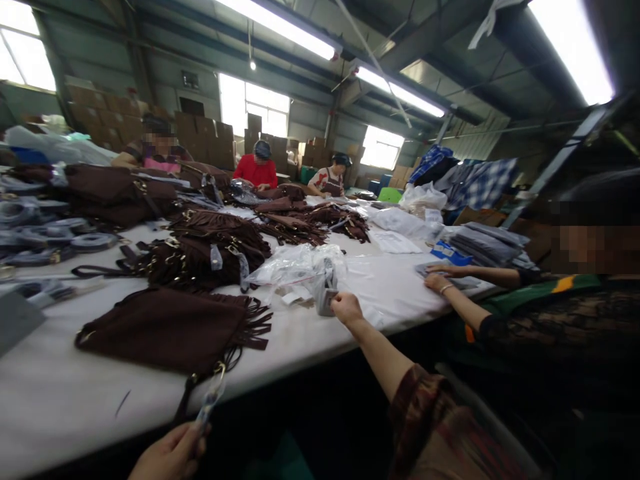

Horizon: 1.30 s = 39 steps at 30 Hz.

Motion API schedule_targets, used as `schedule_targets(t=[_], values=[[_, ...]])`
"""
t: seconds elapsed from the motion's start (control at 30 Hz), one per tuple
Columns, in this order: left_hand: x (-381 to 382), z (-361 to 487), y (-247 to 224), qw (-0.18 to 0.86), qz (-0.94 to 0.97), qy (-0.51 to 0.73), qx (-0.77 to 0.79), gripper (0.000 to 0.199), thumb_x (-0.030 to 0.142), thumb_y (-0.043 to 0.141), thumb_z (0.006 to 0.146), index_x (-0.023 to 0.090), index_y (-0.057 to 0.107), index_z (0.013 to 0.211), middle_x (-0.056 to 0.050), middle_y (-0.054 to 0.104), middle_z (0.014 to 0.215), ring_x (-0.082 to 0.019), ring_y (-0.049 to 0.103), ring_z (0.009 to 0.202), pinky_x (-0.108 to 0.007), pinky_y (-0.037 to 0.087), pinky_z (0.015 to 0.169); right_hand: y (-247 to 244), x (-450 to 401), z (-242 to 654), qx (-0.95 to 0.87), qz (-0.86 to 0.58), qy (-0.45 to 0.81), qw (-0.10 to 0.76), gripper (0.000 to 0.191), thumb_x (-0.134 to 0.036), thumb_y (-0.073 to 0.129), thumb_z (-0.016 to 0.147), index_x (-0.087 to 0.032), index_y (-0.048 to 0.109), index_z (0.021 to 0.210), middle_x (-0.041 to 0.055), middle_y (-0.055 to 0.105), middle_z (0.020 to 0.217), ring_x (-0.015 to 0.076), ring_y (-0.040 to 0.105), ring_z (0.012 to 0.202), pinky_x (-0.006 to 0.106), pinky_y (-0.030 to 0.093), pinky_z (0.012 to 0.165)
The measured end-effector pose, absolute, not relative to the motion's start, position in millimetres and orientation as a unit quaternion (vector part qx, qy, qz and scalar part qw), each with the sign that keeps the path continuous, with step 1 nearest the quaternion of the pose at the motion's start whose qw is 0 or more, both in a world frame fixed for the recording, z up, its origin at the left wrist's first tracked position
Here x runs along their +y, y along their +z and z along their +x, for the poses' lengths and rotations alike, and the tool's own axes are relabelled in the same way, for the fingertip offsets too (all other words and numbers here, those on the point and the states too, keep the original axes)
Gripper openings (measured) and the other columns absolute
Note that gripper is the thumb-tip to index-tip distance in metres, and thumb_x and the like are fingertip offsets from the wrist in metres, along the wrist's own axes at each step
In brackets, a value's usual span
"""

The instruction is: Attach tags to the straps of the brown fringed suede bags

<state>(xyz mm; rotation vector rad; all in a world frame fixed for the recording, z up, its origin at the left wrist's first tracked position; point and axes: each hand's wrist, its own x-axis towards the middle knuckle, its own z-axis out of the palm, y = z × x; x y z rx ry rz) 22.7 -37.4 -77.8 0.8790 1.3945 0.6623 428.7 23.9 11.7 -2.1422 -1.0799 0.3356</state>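
Note:
A dark brown fringed bag [173, 327] lies flat on the white-covered table in front of me. My left hand [173, 450], low at the near edge, is closed on a clear plastic-wrapped strap end [209, 402], beside a gold clasp [220, 373] at the bag's corner. Farther right, my right hand [347, 309] is closed, its fingertips at the edge of a small grey block-shaped object [324, 299]; its exact kind is unclear. Crumpled clear plastic bags [290, 267] lie just behind that object.
More brown fringed bags [210, 250] are heaped beyond. Grey coiled straps [93, 241] lie at left. On the right, a co-worker's hands [440, 277] rest by a stack of grey folded packs [487, 243]. Several other people sit across the table [300, 340].

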Motion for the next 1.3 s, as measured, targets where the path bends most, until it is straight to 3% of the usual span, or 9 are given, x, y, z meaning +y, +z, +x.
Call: schedule_targets(t=[0.17, 0.27, 0.33, 0.47, 0.6, 0.7, 0.97, 1.3], values=[[-50, 32, -44, 0.609, 0.430, 0.289, 0.600, 0.058, 0.071, 0.065, 0.054, 0.016, 0.059, 0.071, 0.005, 0.047, 0.050, -0.006, 0.031, 0.036, -0.021, 0.021, 0.038, 10, 13, 429, -0.465, -0.840, 0.084, 0.266, 0.021, -0.014, 0.052, 0.073, -0.012, 0.072, 0.080, 0.0142, 0.070, 0.085, 0.0229, 0.062, 0.087, 0.027, 0.038, 0.072], [-51, 33, -44, 0.576, 0.452, 0.295, 0.614, 0.050, 0.066, 0.059, 0.063, 0.017, 0.059, 0.070, 0.005, 0.048, 0.049, -0.007, 0.033, 0.036, -0.021, 0.023, 0.037, -2, 1, 428, -0.491, -0.849, 0.066, 0.183, 0.021, -0.018, 0.052, 0.074, -0.012, 0.072, 0.076, 0.0139, 0.070, 0.080, 0.0236, 0.063, 0.081, 0.028, 0.038, 0.068], [-51, 32, -49, 0.552, 0.474, 0.283, 0.625, 0.044, 0.061, 0.054, 0.069, 0.017, 0.059, 0.068, 0.005, 0.047, 0.047, -0.008, 0.034, 0.036, -0.022, 0.023, 0.038, -5, -9, 417, -0.497, -0.837, 0.090, 0.210, 0.022, -0.021, 0.051, 0.075, -0.014, 0.072, 0.072, 0.0107, 0.070, 0.074, 0.0218, 0.063, 0.076, 0.028, 0.039, 0.067], [-52, 31, -52, 0.482, 0.550, 0.261, 0.630, 0.036, 0.048, 0.047, 0.080, 0.017, 0.061, 0.068, 0.001, 0.053, 0.051, -0.011, 0.042, 0.042, -0.024, 0.027, 0.043, 1, -30, 351, -0.583, -0.717, 0.211, 0.319, 0.023, -0.031, 0.054, 0.077, -0.016, 0.070, 0.068, 0.0027, 0.067, 0.063, 0.0144, 0.057, 0.061, 0.024, 0.040, 0.062], [-56, 33, -41, 0.377, 0.640, 0.246, 0.623, 0.035, 0.041, 0.043, 0.086, 0.019, 0.060, 0.065, -0.001, 0.058, 0.057, -0.014, 0.051, 0.053, -0.025, 0.031, 0.052, 3, -46, 255, -0.623, -0.590, 0.429, 0.282, 0.029, -0.034, 0.056, 0.079, -0.016, 0.065, 0.059, -0.0013, 0.058, 0.051, 0.0086, 0.045, 0.047, 0.021, 0.032, 0.048], [-59, 32, -34, 0.304, 0.690, 0.204, 0.624, 0.034, 0.034, 0.040, 0.090, 0.019, 0.057, 0.065, -0.003, 0.060, 0.059, -0.014, 0.052, 0.055, -0.026, 0.030, 0.054, -10, -50, 204, -0.599, -0.566, 0.503, 0.260, 0.027, -0.035, 0.059, 0.078, -0.015, 0.064, 0.061, -0.0019, 0.057, 0.050, 0.0072, 0.041, 0.043, 0.020, 0.028, 0.043], [-66, 31, -41, 0.154, 0.753, 0.120, 0.629, 0.034, 0.028, 0.032, 0.094, 0.018, 0.059, 0.076, -0.010, 0.067, 0.077, -0.021, 0.062, 0.072, -0.030, 0.035, 0.060, -34, -31, 177, -0.608, -0.600, 0.470, 0.223, 0.027, -0.035, 0.063, 0.075, -0.016, 0.063, 0.056, -0.0018, 0.057, 0.049, 0.0084, 0.045, 0.044, 0.021, 0.032, 0.044], [-68, 32, -46, 0.074, 0.786, 0.080, 0.608, 0.034, 0.022, 0.030, 0.094, 0.013, 0.063, 0.094, -0.013, 0.067, 0.080, -0.026, 0.066, 0.069, -0.031, 0.042, 0.055, -36, -27, 173, -0.609, -0.650, 0.408, 0.201, 0.034, -0.039, 0.063, 0.073, -0.017, 0.056, 0.048, -0.0028, 0.050, 0.044, 0.0091, 0.043, 0.045, 0.023, 0.027, 0.045]])
